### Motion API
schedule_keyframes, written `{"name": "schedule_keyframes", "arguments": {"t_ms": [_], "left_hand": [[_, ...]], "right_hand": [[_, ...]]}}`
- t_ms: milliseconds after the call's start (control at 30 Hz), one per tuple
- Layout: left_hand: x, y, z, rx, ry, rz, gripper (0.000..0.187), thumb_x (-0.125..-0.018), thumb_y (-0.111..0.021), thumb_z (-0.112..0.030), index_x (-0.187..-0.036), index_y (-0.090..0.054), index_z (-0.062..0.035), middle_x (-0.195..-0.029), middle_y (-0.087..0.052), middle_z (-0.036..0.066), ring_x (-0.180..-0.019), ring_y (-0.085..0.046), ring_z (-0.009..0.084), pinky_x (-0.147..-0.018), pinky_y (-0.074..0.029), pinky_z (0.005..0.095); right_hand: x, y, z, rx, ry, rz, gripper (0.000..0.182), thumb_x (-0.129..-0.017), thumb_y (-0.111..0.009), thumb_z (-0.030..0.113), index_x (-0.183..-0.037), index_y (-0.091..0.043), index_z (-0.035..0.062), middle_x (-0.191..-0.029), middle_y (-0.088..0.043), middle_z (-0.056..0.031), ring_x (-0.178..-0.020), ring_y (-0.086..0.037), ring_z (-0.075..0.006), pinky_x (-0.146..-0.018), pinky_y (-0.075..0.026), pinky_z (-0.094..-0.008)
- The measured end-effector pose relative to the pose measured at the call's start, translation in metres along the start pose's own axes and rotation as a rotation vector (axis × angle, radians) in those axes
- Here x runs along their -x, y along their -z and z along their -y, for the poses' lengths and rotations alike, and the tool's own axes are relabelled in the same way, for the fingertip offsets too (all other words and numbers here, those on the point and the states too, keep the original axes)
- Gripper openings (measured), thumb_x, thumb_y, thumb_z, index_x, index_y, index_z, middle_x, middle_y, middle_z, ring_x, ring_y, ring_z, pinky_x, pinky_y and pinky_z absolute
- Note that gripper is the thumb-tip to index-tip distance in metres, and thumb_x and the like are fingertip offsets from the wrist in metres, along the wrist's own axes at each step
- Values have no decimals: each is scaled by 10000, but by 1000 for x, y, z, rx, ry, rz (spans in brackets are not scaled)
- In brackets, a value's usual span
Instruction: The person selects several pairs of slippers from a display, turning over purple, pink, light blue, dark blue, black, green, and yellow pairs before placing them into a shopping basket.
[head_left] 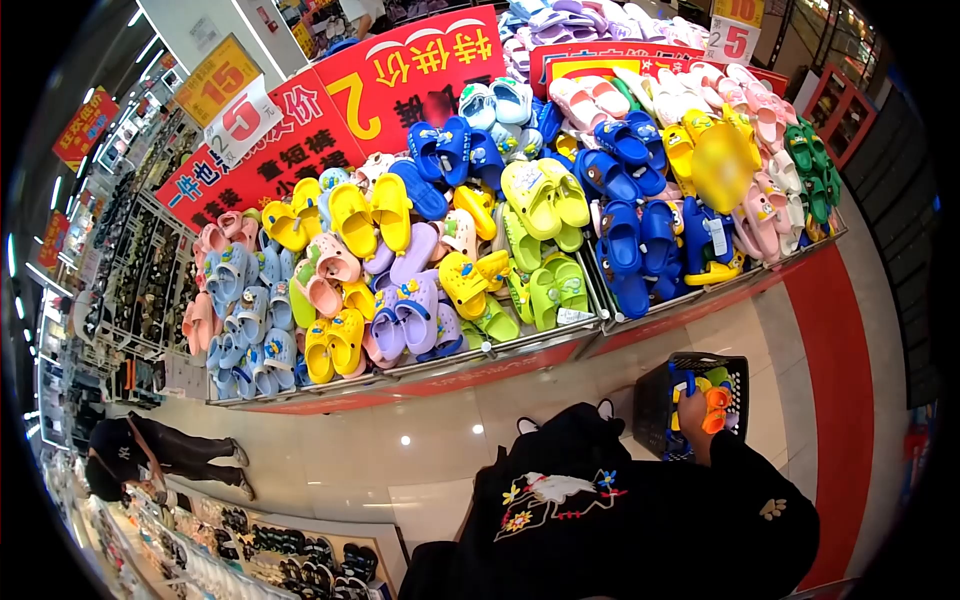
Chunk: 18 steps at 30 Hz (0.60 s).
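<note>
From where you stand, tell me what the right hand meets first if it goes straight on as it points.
The right hand would probably meet the blue piece just ahead of it, at the black shopping basket; depth there is unclear.

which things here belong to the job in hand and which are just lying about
In the job, it seems:
- right hand, at the basket
- basket
- orange shoes in it

Just about:
- piled slippers, out of the hand's reach now
- red sign
- black shoes, lower left
</note>
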<state>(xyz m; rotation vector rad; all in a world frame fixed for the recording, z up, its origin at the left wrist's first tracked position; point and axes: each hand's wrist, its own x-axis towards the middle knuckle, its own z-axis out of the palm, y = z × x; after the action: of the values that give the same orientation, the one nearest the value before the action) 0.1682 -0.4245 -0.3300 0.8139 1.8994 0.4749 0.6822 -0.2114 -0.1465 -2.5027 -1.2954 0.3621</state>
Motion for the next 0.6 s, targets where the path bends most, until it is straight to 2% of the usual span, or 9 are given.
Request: {"name": "schedule_keyframes", "arguments": {"t_ms": [67,100,133,167,233,300,400,467,600], "left_hand": [[-8,16,-20,156,16,-59,265,-938,-539,-217,-1077,-603,0,-978,-650,93,-886,-633,203,-822,-492,316],[-12,30,-38,388,-48,-63,276,-962,-505,-226,-1047,-607,15,-887,-655,90,-787,-633,174,-756,-505,288],[-22,40,-52,403,-119,-142,277,-964,-494,-221,-1018,-614,23,-813,-651,84,-731,-631,170,-700,-509,270],[-26,53,-76,295,-281,-343,333,-952,-490,-287,-897,-624,13,-663,-627,95,-661,-620,182,-621,-482,326],[-12,102,-166,151,-364,-538,336,-970,-462,-255,-850,-600,27,-672,-592,151,-640,-591,223,-597,-451,363],[-2,143,-249,138,-560,-759,248,-965,-484,-167,-899,-570,57,-720,-581,176,-636,-554,281,-634,-459,369],[-40,198,-297,35,-859,-970,207,-959,-494,-151,-1016,-597,19,-900,-623,150,-848,-592,229,-725,-472,326],[-41,226,-338,29,-755,-931,233,-940,-513,-138,-1108,-572,12,-1054,-594,162,-993,-569,251,-788,-477,322],[-94,264,-361,-300,-883,-845,389,-879,-582,-240,-1192,-561,-11,-1145,-576,213,-1083,-513,373,-949,-382,445]], "right_hand": [[1,-5,2,20,-7,1,361,-838,-601,243,-1118,-592,15,-844,-651,-245,-789,-636,-413,-697,-503,-470],[4,1,6,-26,3,-15,305,-844,-592,239,-1018,-598,-11,-833,-643,-251,-796,-625,-422,-700,-493,-475],[7,6,10,-68,11,-30,282,-851,-583,235,-917,-604,-38,-821,-634,-257,-803,-614,-432,-703,-484,-479],[8,7,11,-63,8,-20,282,-851,-583,235,-917,-604,-38,-821,-634,-257,-803,-614,-432,-703,-484,-479],[7,8,11,-54,29,-34,282,-850,-577,238,-904,-607,-38,-808,-633,-257,-791,-614,-433,-698,-483,-480],[5,9,10,-42,24,-31,287,-850,-573,244,-900,-608,-36,-801,-633,-256,-784,-615,-432,-694,-484,-479],[3,2,7,4,9,-47,313,-845,-577,271,-896,-617,-35,-793,-635,-258,-772,-621,-428,-686,-488,-480],[4,-1,2,1,23,-60,320,-844,-582,278,-896,-620,-36,-797,-636,-259,-772,-623,-427,-687,-489,-481],[4,2,11,-3,-8,-59,337,-840,-598,291,-905,-629,-39,-819,-643,-256,-787,-628,-421,-694,-496,-475]]}}
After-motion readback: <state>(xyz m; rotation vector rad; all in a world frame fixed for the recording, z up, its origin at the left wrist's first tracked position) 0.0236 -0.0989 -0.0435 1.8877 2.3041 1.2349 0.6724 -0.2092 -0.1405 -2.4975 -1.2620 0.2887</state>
